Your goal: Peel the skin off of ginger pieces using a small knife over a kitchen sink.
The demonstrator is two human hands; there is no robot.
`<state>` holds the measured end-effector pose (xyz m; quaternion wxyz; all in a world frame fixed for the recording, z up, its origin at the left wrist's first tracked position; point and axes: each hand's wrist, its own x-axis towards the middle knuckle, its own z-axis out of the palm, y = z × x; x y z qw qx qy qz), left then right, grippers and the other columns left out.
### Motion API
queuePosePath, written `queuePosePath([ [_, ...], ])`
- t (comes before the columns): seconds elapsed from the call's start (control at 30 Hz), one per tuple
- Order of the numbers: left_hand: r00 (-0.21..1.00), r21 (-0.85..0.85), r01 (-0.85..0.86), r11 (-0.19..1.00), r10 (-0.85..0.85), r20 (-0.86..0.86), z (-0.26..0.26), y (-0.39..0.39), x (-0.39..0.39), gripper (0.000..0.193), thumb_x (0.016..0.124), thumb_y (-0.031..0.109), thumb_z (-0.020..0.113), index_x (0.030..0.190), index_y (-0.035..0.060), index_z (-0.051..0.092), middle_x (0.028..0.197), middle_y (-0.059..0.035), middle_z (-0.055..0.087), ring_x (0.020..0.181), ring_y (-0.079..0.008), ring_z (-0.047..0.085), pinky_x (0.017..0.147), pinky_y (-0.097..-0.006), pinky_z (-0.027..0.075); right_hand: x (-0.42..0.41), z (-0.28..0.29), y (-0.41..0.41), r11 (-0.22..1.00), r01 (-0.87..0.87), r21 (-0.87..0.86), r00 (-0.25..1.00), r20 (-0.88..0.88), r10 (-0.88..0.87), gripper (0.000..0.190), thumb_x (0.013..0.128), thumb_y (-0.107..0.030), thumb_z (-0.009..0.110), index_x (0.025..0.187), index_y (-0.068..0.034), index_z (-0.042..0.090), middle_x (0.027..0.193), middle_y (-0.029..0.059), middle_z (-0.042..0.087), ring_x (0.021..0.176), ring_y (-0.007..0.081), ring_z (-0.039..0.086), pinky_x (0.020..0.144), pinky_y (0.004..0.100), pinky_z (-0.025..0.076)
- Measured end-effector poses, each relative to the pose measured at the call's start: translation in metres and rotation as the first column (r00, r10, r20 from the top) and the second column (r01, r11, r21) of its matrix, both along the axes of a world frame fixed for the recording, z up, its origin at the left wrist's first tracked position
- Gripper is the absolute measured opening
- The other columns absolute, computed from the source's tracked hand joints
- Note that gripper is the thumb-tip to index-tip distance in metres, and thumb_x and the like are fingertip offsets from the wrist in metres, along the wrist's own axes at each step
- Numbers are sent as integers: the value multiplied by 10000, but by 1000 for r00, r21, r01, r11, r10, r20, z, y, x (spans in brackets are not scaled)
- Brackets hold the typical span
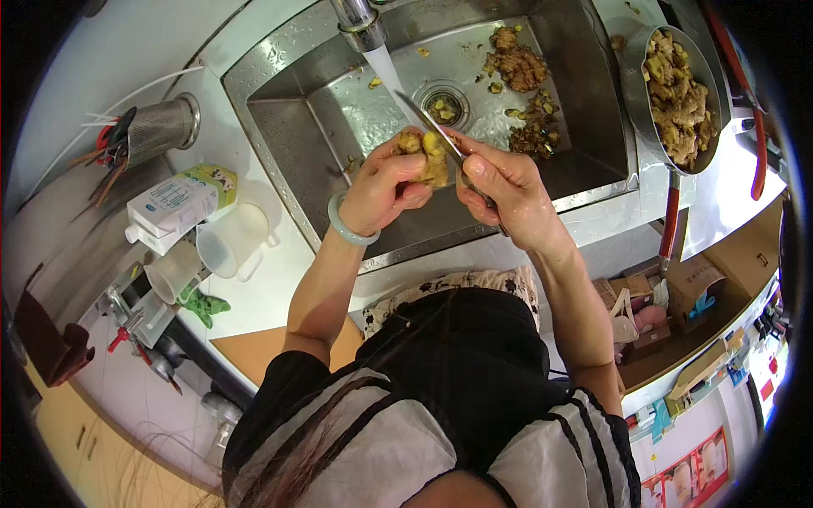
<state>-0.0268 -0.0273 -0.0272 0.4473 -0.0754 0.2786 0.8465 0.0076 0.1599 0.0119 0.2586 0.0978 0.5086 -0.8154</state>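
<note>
My left hand (387, 184), with a pale bangle (350, 223) at the wrist, grips a knobby piece of ginger root (434, 162) over the sink. Bare yellow flesh shows on parts of that ginger. In my right hand (508, 184) is a knife (446, 145), its blade slanting up and left along the ginger's right side. Part of the handle is hidden by my fingers. Beyond my hands, water (390, 79) pours from the faucet (362, 28) into the stainless-steel sink (279, 127). Unpeeled ginger (519, 66) and a heap of peelings (537, 130) lie on the sink's right side.
A metal pan (635, 95) full of ginger pieces stands right of the sink, its red handle (670, 222) toward me. Leftward are a perforated utensil holder (162, 127), a carton (181, 203), a plastic measuring jug (232, 241) and a green cloth (203, 305). Scraps fill the drain strainer (446, 106).
</note>
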Motion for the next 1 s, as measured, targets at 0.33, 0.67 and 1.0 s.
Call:
queuePosePath([
  [0.33, 905, -507, -227, 832, -12, -425, 19, 16, 12, 138, 891, 100, 515, 994, 35, 448, 692, 13, 448, 551, -34, 378, 456, -178, 286, 4, -17, -1, 790, 259, 555, 947, -308, -94, 325, 915, -145, 523, 1218, -29, 526, 834, 119, 619, 718, 136, 553, 669, 268, 456],
  [0.67, 957, -422, -134, 897, 6, -292, 10, 10, 10, 155, 885, 105, 519, 1020, 43, 473, 706, 26, 464, 551, -21, 382, 453, -170, 285, 5, -4, 4, 977, -58, 206, 989, -125, 85, 436, 943, -209, 489, 1344, -55, 413, 638, -28, 434, 556, 41, 355, 492, 182, 315],
  [1.0, 802, -524, -308, 794, -79, -592, 1, 21, 10, 219, 860, 111, 584, 1036, 15, 496, 781, 4, 542, 646, -38, 474, 513, -190, 384, -4, 9, 19, 972, -64, 226, 988, -122, 94, 512, 934, -249, 504, 1376, -46, 345, 668, 20, 499, 552, 84, 426, 511, 217, 362],
])
